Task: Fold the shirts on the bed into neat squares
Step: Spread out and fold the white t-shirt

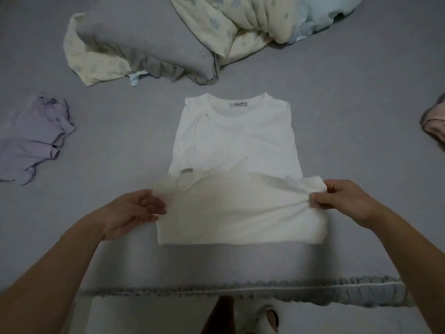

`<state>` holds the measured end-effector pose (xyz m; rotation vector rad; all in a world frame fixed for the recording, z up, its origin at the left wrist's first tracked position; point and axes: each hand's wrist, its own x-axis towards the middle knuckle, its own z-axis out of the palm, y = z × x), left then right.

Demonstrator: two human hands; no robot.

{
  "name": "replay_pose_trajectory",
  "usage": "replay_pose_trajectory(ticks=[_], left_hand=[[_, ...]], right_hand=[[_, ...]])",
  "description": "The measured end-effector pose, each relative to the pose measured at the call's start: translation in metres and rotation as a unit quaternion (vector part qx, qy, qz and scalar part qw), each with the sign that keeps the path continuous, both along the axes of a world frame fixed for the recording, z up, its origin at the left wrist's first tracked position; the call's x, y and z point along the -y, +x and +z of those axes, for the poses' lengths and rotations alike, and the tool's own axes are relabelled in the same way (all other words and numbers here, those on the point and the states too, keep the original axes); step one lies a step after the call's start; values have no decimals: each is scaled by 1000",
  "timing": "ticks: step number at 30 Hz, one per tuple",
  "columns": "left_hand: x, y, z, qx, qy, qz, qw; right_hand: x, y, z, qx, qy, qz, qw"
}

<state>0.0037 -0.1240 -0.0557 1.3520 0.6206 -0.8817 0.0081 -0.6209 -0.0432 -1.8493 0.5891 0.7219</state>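
Far off the left hand's outer side, a crumpled lilac shirt (33, 138) sits on the grey bed (349, 131). The left hand (134, 210) pinches the left corner of the white shirt's (234, 141) bottom hem, and the right hand (346, 201) pinches the right corner the same way – bunched cloth between thumb and fingers. That hem is lifted and doubled up toward the collar, which lies beyond both hands. Past the collar – a pillow (144, 54) and duvet (252, 20). Right of the right hand, a pink garment (434, 124) pokes in at the edge.
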Motion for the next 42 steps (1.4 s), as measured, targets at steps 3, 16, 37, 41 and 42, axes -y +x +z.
replay_pose_trajectory(ticks=[3, 16, 37, 41, 42], left_hand=[[3, 30, -18, 56, 149, -108, 981], [50, 28, -64, 96, 362, -34, 927], [52, 270, -82, 40, 305, 80, 948], [51, 246, -106, 110, 381, 87, 914], [52, 241, -107, 120, 388, 84, 910]], right_hand=[[-9, 22, -8, 19, -48, 5, 999], [-19, 36, -53, -48, -46, -31, 997], [-8, 253, -90, 31, -101, -164, 981], [-8, 223, -112, 41, -160, -203, 965], [-8, 216, -112, 47, -163, -189, 967]])
